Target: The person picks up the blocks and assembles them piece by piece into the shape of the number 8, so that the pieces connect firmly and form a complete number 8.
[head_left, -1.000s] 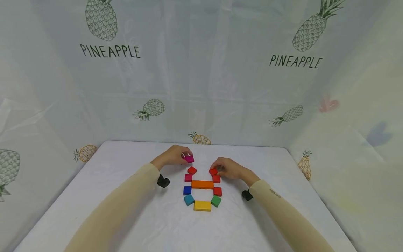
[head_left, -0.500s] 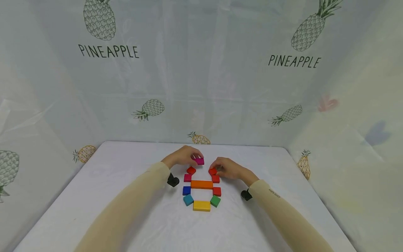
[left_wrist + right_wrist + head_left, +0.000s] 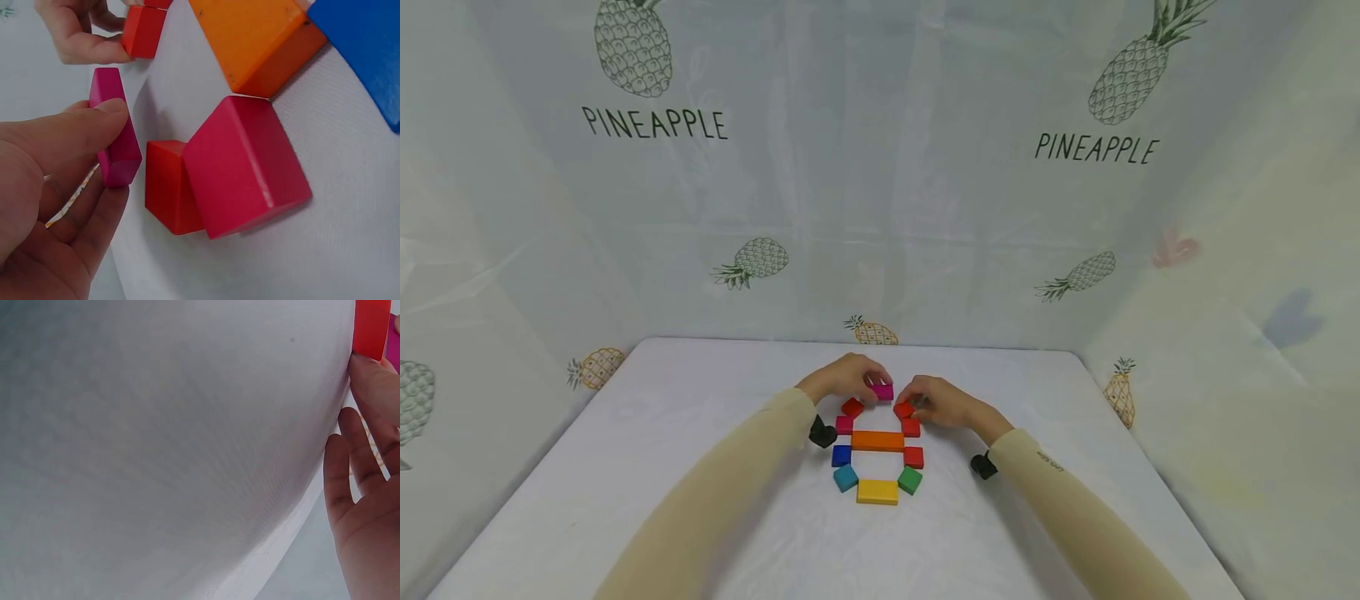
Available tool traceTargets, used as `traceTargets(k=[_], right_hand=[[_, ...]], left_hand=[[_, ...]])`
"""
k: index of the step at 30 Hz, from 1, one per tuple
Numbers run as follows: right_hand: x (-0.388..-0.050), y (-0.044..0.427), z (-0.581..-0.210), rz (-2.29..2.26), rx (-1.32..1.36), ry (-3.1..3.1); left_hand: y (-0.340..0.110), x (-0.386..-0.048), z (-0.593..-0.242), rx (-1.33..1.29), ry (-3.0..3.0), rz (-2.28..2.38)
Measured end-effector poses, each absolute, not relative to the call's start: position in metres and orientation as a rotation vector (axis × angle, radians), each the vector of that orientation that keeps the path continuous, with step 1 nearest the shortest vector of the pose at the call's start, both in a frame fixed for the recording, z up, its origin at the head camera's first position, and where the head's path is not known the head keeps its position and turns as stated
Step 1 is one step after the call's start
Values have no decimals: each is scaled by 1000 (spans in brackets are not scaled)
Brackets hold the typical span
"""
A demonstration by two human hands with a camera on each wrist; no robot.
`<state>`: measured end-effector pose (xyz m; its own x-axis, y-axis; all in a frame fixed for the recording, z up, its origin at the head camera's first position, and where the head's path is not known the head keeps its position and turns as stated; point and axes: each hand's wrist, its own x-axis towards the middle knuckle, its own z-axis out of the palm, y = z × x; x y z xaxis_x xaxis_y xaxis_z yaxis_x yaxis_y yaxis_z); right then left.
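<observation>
My left hand [image 3: 852, 377] pinches a magenta rectangular block [image 3: 114, 134] between thumb and fingers at the far end of a ring of coloured blocks. In the left wrist view the block looks held just off the table. My right hand [image 3: 946, 402] pinches a tilted red block [image 3: 904, 410] at the ring's upper right, its fingertips low by the table. Across from it lies another tilted red block [image 3: 852, 407], touching a magenta-pink block [image 3: 247, 169]. An orange bar [image 3: 877, 441] spans the middle between the pink block and a red block [image 3: 911, 427].
Nearer me lie a blue block [image 3: 841, 456], a red block [image 3: 913, 457], a teal block [image 3: 846, 477], a green block [image 3: 910, 480] and a yellow bar [image 3: 877, 492]. The white table [image 3: 625, 467] meets a pineapple-print curtain [image 3: 880, 208] at the back.
My left hand has carried the magenta block rightward and slightly toward me, over to the gap between the two tilted red blocks. The right hand has stayed on its red block.
</observation>
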<state>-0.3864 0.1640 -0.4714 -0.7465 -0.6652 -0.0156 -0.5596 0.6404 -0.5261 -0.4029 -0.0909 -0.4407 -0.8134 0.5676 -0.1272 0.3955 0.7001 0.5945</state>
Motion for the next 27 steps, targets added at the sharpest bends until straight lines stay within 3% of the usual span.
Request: traceTargets(k=[27], right_hand=[[-388, 163, -471, -743, -986, 2650]], left_hand=[[-87, -397, -451, 701, 2603, 752]])
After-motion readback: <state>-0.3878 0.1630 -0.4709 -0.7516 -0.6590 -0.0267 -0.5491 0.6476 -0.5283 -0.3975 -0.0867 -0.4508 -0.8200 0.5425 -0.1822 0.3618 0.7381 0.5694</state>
